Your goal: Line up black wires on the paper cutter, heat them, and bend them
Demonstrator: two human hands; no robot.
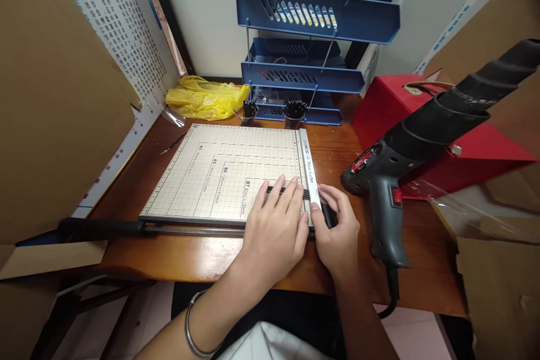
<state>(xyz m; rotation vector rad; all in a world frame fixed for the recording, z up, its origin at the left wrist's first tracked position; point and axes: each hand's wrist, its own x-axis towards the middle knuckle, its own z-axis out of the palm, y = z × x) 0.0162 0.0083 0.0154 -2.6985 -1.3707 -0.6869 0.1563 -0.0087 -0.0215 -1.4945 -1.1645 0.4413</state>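
Observation:
A paper cutter (177, 185) with a cream gridded board lies on the wooden table, its black-handled blade arm (105, 228) along the near edge. Thin black strips (304, 193) lie across the board's right part and run toward its metal rule (310, 171). My left hand (274, 225) rests flat over the strips, fingers stretched out and covering most of them. Past the rule, my right hand (337, 230) curls around a black piece (328, 215) at the board's right edge, its thumb at the rule. Whether this piece joins the strips is hidden.
A grey heat gun (386, 202) stands at the right, nozzle tilted up, before a red box (388, 101). Behind the cutter are two cups of black pieces (294, 114), a blue tiered tray (304, 76) and a yellow plastic bag (206, 98). Cardboard (54, 67) walls the left.

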